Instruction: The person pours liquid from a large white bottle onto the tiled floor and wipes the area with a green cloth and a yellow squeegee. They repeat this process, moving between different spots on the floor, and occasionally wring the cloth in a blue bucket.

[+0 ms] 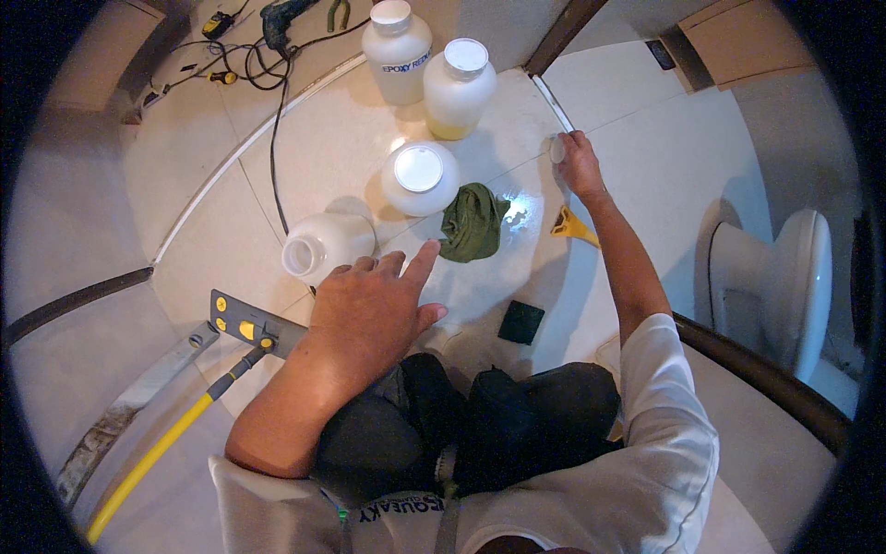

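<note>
My left hand (365, 300) is open, its fingers apart, just short of a crumpled green cloth (472, 223) on the tiled floor. Beside those fingers is an uncapped white plastic jar (334, 242), its mouth turned toward me. A capped white jar (420, 180) stands just behind the cloth. Farther right, my right hand (581, 166) is closed around a small round whitish cap (557, 149), held low near a floor strip. A wet, shiny patch (519, 212) lies between the cloth and my right forearm, near a yellow scraper (574, 226).
Two more capped jars (397, 57) (459, 88) stand at the back; one contains yellowish liquid. A dark green scouring pad (521, 322) lies before my knees. At left is a yellow-handled flat mop (249, 323). Cords and a drill (277, 23) lie far left; a toilet (775, 277) stands right.
</note>
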A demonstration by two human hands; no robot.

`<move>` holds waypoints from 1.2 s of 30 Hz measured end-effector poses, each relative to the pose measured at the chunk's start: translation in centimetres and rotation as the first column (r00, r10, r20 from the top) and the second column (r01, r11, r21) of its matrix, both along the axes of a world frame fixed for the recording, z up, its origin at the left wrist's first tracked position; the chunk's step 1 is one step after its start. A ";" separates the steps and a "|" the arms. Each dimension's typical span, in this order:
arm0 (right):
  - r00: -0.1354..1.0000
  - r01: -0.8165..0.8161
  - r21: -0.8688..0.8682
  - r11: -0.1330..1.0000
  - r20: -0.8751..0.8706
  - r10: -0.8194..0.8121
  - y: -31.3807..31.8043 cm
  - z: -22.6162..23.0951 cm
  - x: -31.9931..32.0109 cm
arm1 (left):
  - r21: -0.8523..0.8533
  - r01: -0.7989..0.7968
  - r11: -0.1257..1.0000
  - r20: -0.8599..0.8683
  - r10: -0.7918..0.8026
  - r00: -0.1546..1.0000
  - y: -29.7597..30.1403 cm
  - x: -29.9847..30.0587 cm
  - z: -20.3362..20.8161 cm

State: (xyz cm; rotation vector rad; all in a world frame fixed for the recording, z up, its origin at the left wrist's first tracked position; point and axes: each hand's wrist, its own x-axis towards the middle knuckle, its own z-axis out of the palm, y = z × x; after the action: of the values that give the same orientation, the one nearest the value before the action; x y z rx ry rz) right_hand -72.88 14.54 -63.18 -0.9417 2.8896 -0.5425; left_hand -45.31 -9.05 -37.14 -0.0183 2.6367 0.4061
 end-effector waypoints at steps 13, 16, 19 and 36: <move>0.955 -0.296 -0.047 0.954 -0.019 0.296 -5.6 1.8 5.2 | 0.251 0.125 0.960 -0.296 -0.046 0.954 -0.2 1.1 1.0; 0.986 0.151 -0.176 0.973 -0.045 -0.161 -2.2 1.5 2.2 | 0.290 0.187 0.939 -0.171 -0.142 0.975 0.2 0.9 2.3; 0.767 0.597 -0.301 0.743 0.486 -0.420 0.0 1.5 1.1 | 0.223 0.249 0.942 -0.216 -0.201 0.956 0.8 1.7 2.9; 0.838 0.510 0.057 0.859 0.192 -0.510 6.6 3.6 1.7 | 0.399 0.382 0.833 -0.202 -0.327 0.923 0.1 2.1 1.8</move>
State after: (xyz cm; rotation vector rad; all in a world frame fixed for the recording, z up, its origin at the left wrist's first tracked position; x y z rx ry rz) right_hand -71.14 21.18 -59.58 -0.0775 2.9288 -0.6143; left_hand -43.17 -8.92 -35.33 0.6539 2.5283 0.8718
